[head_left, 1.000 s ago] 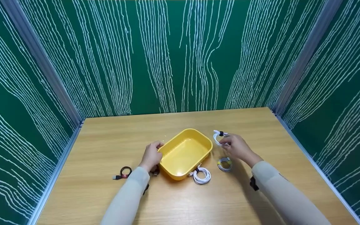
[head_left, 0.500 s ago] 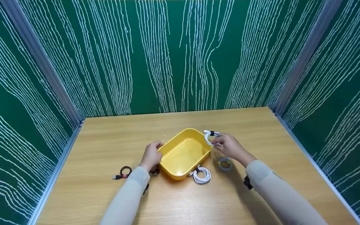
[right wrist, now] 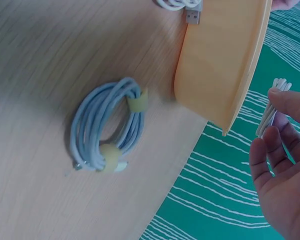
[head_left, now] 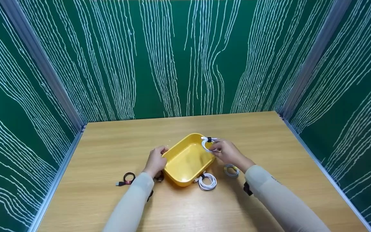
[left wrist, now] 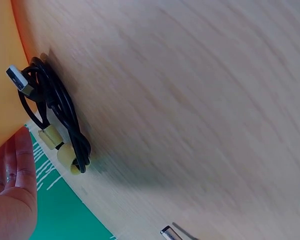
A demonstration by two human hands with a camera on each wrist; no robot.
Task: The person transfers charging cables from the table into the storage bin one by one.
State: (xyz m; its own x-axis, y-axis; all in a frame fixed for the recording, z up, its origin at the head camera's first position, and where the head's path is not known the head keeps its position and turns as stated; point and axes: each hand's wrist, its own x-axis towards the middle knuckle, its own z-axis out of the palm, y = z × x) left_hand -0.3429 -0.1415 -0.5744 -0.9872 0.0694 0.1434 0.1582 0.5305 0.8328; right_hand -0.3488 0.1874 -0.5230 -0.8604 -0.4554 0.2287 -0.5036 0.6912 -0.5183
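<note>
My left hand [head_left: 156, 159] grips the left rim of the yellow plastic box [head_left: 180, 166], its fingers against the outer wall in the left wrist view. Over the box's right end, my right hand [head_left: 230, 153] pinches a coiled white cable [head_left: 204, 145] bound by a black strap. The right wrist view shows this white cable [right wrist: 268, 116] edge-on between thumb and fingers, apart from the box wall [right wrist: 217, 65]. Inside the box no object is visible. Beside the left hand, a black USB cable [left wrist: 65, 107] with yellowish ties lies against the box's outside, mostly hidden by the hand in the head view.
Near the box's front corner lies another coiled white cable [head_left: 207, 182]. A blue-grey cable [head_left: 231, 170] with yellow ties lies under the right forearm. Further left is a small black cable [head_left: 129, 176] with a red tag. Green walls [head_left: 185, 64] surround the wooden table [head_left: 127, 138].
My right hand has carried the white cable leftward, from beside the box to above its right end. The left hand and the box stay in place.
</note>
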